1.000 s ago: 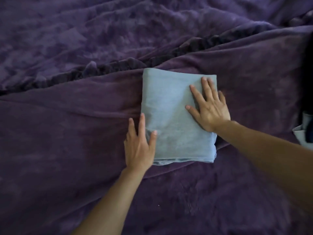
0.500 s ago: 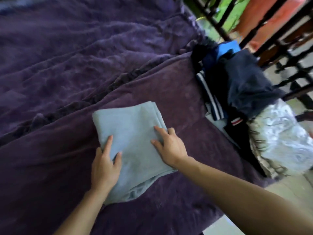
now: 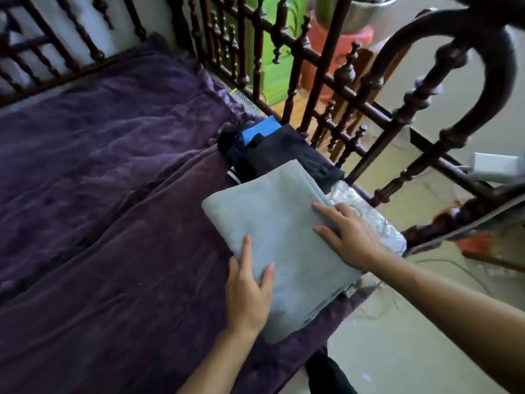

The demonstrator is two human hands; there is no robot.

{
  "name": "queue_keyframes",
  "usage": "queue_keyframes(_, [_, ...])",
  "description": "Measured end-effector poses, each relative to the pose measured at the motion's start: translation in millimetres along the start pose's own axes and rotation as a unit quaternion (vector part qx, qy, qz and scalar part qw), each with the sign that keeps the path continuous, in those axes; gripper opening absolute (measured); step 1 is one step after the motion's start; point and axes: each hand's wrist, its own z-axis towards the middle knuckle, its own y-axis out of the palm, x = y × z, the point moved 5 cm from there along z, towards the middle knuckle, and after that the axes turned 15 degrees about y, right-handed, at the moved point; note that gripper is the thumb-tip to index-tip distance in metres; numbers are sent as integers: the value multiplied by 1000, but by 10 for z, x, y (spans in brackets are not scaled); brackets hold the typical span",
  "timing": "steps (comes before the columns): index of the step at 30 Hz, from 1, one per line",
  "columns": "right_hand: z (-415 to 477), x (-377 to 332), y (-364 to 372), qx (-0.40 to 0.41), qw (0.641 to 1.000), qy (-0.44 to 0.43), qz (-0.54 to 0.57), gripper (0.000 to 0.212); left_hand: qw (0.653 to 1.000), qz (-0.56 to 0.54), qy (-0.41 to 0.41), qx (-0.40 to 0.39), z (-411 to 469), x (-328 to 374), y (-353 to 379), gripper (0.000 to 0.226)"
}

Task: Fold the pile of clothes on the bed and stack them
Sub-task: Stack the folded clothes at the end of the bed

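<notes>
A folded light grey-blue cloth (image 3: 284,220) lies at the right edge of the bed, resting partly on a pile of clothes. The pile holds a dark navy garment (image 3: 287,152), a bright blue piece (image 3: 262,129) and a silvery patterned garment (image 3: 380,223). My left hand (image 3: 250,285) grips the cloth's near left edge, forefinger and thumb on top and the other fingers at or under the edge. My right hand (image 3: 349,237) lies flat on the cloth's right side, fingers spread, some reaching past the edge onto the silvery garment.
A purple blanket (image 3: 113,209) covers the bed to the left. A dark carved wooden bed rail (image 3: 326,81) runs right behind the pile, with a curved post (image 3: 454,81) to the right. The bed's edge drops to the floor (image 3: 397,336) at lower right.
Both hands have carried the folded cloth from the middle of the bed rightward onto the pile by the rail. The view has swung right, showing the bed rail and floor.
</notes>
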Motion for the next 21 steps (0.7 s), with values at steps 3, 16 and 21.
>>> queue_keyframes(3, [274, 641, -417, 6, 999, -32, -18, 55, 999, -38, -5, 7, 127, 473, 640, 73])
queue_keyframes(16, [638, 1787, -75, -42, 980, 7, -195, 46, 956, 245, -84, -138, 394, 412, 1839, 53])
queue_keyframes(21, [850, 1500, 143, -36, 975, -106, -194, 67, 933, 301, -10, -197, 830, 214, 1984, 70])
